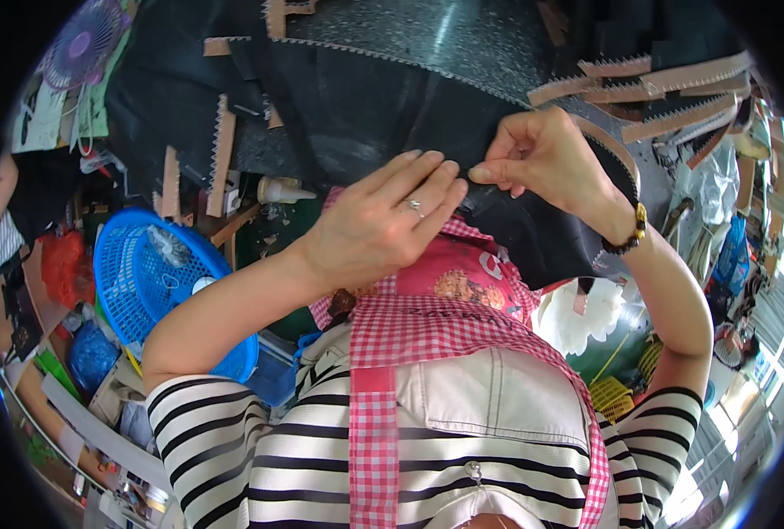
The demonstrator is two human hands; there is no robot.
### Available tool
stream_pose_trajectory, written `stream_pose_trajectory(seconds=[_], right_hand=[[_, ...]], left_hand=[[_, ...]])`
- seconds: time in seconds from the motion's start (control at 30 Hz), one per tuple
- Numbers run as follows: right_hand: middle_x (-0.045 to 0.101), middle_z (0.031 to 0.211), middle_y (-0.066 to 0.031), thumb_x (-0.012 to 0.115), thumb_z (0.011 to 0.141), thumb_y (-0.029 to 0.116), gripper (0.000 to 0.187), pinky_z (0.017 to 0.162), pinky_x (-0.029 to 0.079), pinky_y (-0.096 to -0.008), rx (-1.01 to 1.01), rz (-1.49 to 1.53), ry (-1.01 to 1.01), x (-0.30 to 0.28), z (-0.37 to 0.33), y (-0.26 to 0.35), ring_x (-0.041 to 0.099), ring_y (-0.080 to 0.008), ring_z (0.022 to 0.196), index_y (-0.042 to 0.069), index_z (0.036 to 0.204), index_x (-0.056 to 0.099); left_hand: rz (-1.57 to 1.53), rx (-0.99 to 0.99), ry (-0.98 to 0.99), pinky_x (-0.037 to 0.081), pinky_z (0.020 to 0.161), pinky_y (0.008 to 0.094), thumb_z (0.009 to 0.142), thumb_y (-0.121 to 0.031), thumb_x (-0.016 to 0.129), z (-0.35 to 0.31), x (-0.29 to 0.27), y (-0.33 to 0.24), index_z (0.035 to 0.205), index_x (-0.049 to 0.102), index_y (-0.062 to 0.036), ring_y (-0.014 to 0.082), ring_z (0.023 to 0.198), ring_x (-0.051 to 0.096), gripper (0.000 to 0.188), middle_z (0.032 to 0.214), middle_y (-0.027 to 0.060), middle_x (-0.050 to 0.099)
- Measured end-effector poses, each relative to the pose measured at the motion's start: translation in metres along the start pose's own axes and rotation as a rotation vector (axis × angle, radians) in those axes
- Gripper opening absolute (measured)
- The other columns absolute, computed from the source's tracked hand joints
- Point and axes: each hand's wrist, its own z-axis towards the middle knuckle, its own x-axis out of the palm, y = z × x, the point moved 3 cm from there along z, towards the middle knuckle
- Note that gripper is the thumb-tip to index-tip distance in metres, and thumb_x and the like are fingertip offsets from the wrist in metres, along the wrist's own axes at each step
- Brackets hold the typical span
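Observation:
A large black sheet (pixel 357 106), perhaps leather or fabric, lies over the dark speckled worktop (pixel 489 40), with a pale toothed line along its far edge. My left hand (pixel 379 212) lies on its near part, fingers stretched out and close together, a ring on one of them. Just to its right, my right hand (pixel 542 159) is closed in a pinch at the sheet's near edge, thumb against the fingertips. Whatever fine detail sits between those fingertips is too small to make out. The sheet's right part hangs down toward my pink checked apron (pixel 436 331).
Tan strips with toothed edges (pixel 701 81) lie at the far right, and more (pixel 222 154) at the left. A small white nozzle bottle (pixel 282 190) is left of my left hand. Below stands a blue plastic basket (pixel 136 273). A purple fan (pixel 82 44) is at the far left.

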Motion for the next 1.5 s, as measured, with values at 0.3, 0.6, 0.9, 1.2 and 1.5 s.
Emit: stream_pose_trajectory(seconds=[0.3, 0.6, 0.9, 1.2, 1.5], right_hand=[[0.065, 0.06, -0.0064, 0.082, 0.076, 0.014, 0.022, 0.05, 0.05, -0.0222, 0.005, -0.022, -0.066, 0.005, -0.001, 0.001, 0.062, -0.0091, 0.053, -0.002, 0.07, 0.068], [0.066, 0.061, -0.0064, 0.084, 0.074, 0.016, 0.024, 0.051, 0.051, -0.0227, 0.052, -0.009, -0.067, 0.003, -0.002, 0.0, 0.063, -0.0098, 0.054, -0.001, 0.069, 0.068], [0.067, 0.063, -0.0072, 0.085, 0.072, 0.022, 0.029, 0.052, 0.05, -0.0235, 0.015, -0.186, -0.072, 0.0, -0.001, 0.008, 0.064, -0.0105, 0.056, 0.0, 0.068, 0.067], [0.066, 0.061, -0.005, 0.084, 0.074, 0.025, 0.032, 0.051, 0.05, -0.0215, 0.044, -0.114, 0.073, -0.001, 0.007, 0.01, 0.063, -0.0092, 0.055, 0.001, 0.067, 0.064], [0.067, 0.071, -0.0055, 0.073, 0.086, 0.044, 0.045, 0.055, 0.05, -0.0236, -0.201, 0.126, 0.198, -0.024, -0.022, 0.012, 0.064, -0.0097, 0.059, -0.001, 0.082, 0.068]], left_hand=[[0.04, -0.006, -0.037, 0.053, 0.097, 0.0418, 0.077, -0.008, 0.062, -0.001, 0.0, -0.003, 0.112, 0.068, 0.0024, 0.0315, 0.11, 0.064, 0.037, 0.115, 0.0158, 0.065], [-0.022, -0.022, -0.04, 0.054, 0.096, 0.0437, 0.076, -0.007, 0.063, -0.003, 0.004, -0.002, 0.115, 0.066, 0.0036, 0.0329, 0.112, 0.062, 0.041, 0.121, 0.0177, 0.062], [-0.009, -0.023, -0.056, 0.053, 0.097, 0.0443, 0.075, -0.005, 0.062, -0.001, 0.003, -0.004, 0.115, 0.066, 0.0039, 0.0337, 0.112, 0.063, 0.042, 0.119, 0.0183, 0.063], [-0.033, -0.038, -0.083, 0.054, 0.096, 0.0423, 0.074, -0.005, 0.062, -0.003, 0.004, -0.002, 0.114, 0.065, 0.0041, 0.0334, 0.109, 0.064, 0.04, 0.114, 0.0172, 0.064], [0.024, 0.05, -0.007, 0.055, 0.079, 0.0361, 0.074, -0.006, 0.062, 0.036, -0.039, -0.012, 0.107, 0.065, 0.0034, 0.0299, 0.091, 0.066, 0.034, 0.102, 0.0152, 0.064]])
